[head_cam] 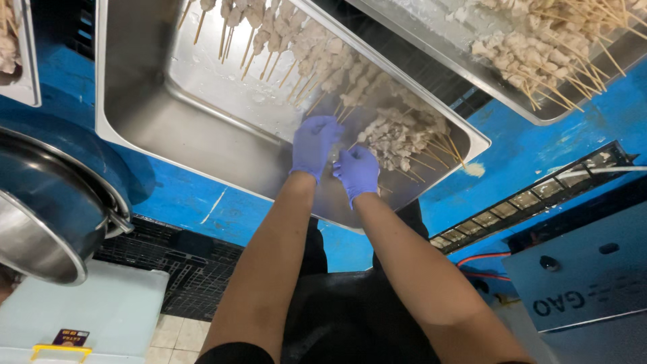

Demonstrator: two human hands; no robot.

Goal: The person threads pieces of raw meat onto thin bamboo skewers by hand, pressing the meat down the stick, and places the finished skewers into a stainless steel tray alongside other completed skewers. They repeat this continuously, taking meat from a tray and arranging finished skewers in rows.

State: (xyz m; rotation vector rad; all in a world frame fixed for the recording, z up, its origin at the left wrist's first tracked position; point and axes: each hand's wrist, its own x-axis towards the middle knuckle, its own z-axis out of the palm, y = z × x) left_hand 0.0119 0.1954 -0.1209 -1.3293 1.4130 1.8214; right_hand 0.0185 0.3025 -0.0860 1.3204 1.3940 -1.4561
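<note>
At the far left a round steel bowl hangs over the edge of the blue table, above a pale plastic bin. Next comes the large steel tray, its left part bare metal. A row of pale meat skewers runs along its far side; their long axes lie roughly toward the person, meat ends away, bare stick ends pointing back toward the near-left. The left hand, in a purple glove, reaches into the tray with its fingers curled down at the sticks; whether it grips one cannot be told. Just beside it, the right hand, also gloved, is curled close, seemingly pinching a stick, though the hold is unclear. Right of the hands a looser heap of skewers fills the tray's right corner, sticks pointing right. Farther right, a second tray holds more skewers.
</note>
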